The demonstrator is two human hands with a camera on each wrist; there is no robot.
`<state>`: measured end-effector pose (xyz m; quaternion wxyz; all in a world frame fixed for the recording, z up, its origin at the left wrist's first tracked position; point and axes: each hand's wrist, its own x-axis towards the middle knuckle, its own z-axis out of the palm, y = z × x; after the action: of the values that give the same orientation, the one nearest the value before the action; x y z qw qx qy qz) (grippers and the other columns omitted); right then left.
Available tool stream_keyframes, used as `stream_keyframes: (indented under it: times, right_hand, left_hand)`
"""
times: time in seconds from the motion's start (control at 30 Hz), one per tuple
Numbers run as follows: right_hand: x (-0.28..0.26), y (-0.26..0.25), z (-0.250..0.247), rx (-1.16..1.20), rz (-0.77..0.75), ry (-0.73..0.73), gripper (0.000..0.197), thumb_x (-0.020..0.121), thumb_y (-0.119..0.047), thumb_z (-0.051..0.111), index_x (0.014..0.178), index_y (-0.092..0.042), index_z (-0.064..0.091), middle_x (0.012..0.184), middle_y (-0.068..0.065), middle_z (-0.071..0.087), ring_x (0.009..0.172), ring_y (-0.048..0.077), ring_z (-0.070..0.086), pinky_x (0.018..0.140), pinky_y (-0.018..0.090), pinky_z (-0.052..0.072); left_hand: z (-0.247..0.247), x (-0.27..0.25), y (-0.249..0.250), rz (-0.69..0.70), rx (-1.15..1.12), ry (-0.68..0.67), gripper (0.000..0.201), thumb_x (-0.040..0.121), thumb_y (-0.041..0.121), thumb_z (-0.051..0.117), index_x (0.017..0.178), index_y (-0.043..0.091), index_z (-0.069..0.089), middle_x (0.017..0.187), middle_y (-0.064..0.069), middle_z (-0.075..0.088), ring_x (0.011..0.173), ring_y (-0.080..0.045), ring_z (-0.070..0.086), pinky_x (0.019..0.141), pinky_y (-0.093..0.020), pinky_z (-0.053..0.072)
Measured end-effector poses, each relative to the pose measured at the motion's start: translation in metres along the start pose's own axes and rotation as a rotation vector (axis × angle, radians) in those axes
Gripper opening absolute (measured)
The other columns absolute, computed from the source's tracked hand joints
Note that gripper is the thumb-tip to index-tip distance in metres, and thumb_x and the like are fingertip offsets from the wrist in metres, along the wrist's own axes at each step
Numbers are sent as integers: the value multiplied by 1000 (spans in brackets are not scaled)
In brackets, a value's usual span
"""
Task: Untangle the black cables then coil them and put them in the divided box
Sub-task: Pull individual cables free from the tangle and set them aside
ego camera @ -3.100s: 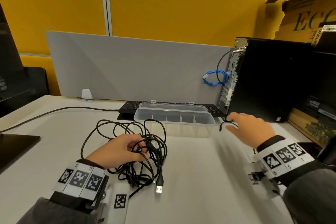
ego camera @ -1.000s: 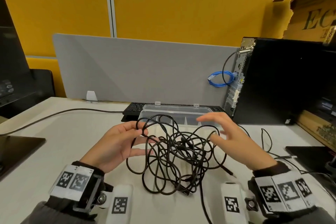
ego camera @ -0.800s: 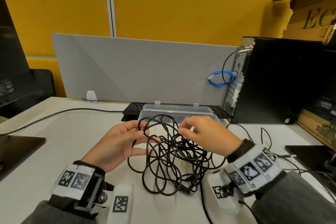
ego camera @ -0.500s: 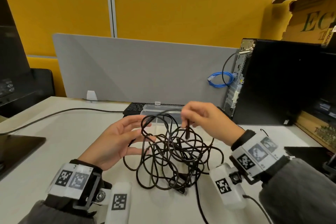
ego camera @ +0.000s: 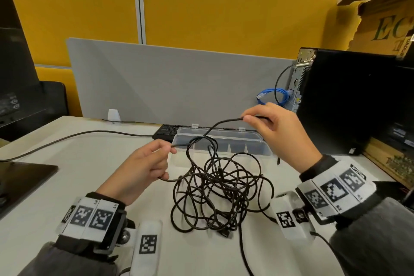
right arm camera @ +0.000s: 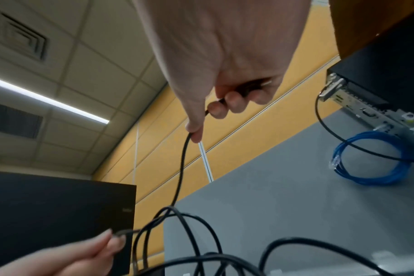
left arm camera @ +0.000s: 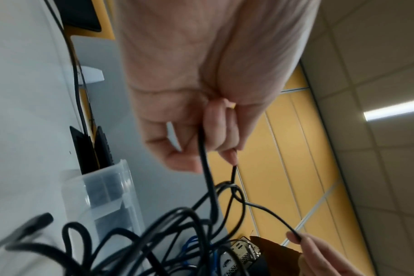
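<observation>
Far left: a dark monitor base [ego camera: 22, 177] and a grey cord [ego camera: 78, 135] run along the desk [ego camera: 67, 186], well apart from the work.

Left hand [ego camera: 139, 170] is curled, with thumb and forefinger pinching a black strand just beside the front left corner of the box; the left wrist view shows a second strand passing through the curled fingers [left arm camera: 222, 130].

The cables [ego camera: 219, 192] sit as a loose tangle on the desk between the hands, in front of the box, with one strand lifted out of the pile. They look thin, light and limp, likely springy enough to re-loop; the rubbery jacket should grip rather than slip. Pulling hard will probably tighten knots. Best hold is likely near a plug end, feeding it back through the loops. A crossing sits just right of the left fingertips where the lifted strand hooks other loops.

The box [ego camera: 220, 143], clear, with its lid open, lies behind the tangle; no cable shows in its compartments. A keyboard [ego camera: 167, 133] lies behind it, touching or just beside; I cannot tell which.

Right hand [ego camera: 280, 132] is raised above the right end of the box, fingers curled round the lifted strand's end, with thumb and forefinger pinching it; a plug seems tucked in the palm.

Right: the PC tower [ego camera: 354, 101] with a blue cable [ego camera: 272, 96] coil at its back, both near the right hand and a snag risk. Another thin cord [ego camera: 244, 251] trails from the tangle toward the near desk edge.
</observation>
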<state>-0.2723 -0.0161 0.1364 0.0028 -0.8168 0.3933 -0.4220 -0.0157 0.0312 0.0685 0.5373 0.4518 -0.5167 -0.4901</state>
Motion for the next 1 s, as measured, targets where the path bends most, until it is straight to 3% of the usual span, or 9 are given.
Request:
stream_keyframes:
  times: [0.07, 0.17, 0.33, 0.47, 0.6, 0.73, 0.83, 0.9, 1.0]
  right_hand:
    - [-1, -5, 5, -220, -20, -107, 20, 94, -32, 47, 102, -28, 66, 76, -10, 47, 75, 9, 47, 78, 28, 41]
    - [-2, -9, 10, -506, 18, -306, 28, 99, -32, 35, 115, -35, 59, 78, -9, 36, 82, 11, 37, 81, 33, 33]
    - [-9, -23, 24, -260, 89, -376, 38, 96, -28, 45, 133, -37, 39, 102, -5, 44, 103, 15, 45, 94, 37, 40]
    - [-20, -57, 48, -183, -79, -470, 49, 85, -49, 57, 129, -42, 36, 129, -8, 35, 120, 12, 32, 100, 40, 29]
    - [-22, -72, 84, -366, -122, -622, 38, 93, -46, 42, 124, -27, 52, 116, 1, 47, 113, 20, 44, 91, 39, 33]
    - [-11, -64, 77, 37, 42, -431, 30, 98, -29, 41, 90, -12, 64, 86, -3, 48, 84, 19, 55, 79, 34, 43]
    - [1, -55, 58, 312, 168, -329, 30, 97, -25, 44, 82, -8, 64, 81, 5, 64, 73, 22, 64, 74, 31, 50]
    - [6, -51, 49, 467, 262, -306, 29, 97, -23, 44, 84, -6, 63, 79, 4, 66, 70, 22, 67, 73, 32, 54]
    - [6, -46, 45, 641, 375, -296, 29, 98, -20, 42, 89, -1, 62, 84, 10, 66, 74, 22, 67, 77, 34, 55]
  left_hand:
    - [0, 0, 3, 32, -159, 24, 21, 94, 21, 41, 95, 7, 56, 49, 9, 22, 41, -6, 20, 44, -18, 37]
    - [-2, -2, 8, 77, -371, 55, 27, 91, 22, 42, 101, 5, 60, 49, 8, 23, 37, -4, 20, 37, -16, 22]
    - [-2, -5, 15, 148, -514, 14, 36, 87, 27, 41, 112, 10, 62, 52, 6, 25, 42, -5, 15, 43, -21, 12]
    - [7, -8, 17, 145, -543, -76, 38, 89, 23, 40, 121, 13, 58, 58, 4, 30, 47, -8, 19, 42, -18, 26]
    - [15, -8, 13, 157, -506, -114, 38, 87, 19, 42, 121, 13, 58, 64, 2, 39, 54, -8, 39, 58, -23, 47]
    - [10, -3, 7, 195, -349, 32, 31, 92, 22, 44, 118, 17, 60, 83, -1, 57, 84, -13, 58, 85, -34, 52]
    - [8, 3, -3, 57, -66, 226, 19, 93, 16, 48, 103, 22, 63, 96, -1, 61, 95, -18, 57, 89, -40, 47]
    - [11, 3, -9, -72, 103, 173, 16, 92, 17, 52, 103, 25, 60, 109, -4, 60, 98, -17, 58, 84, -36, 49]
    - [20, -2, -8, -204, 166, -83, 26, 87, 31, 58, 113, 29, 55, 112, -4, 63, 97, -17, 64, 80, -33, 53]
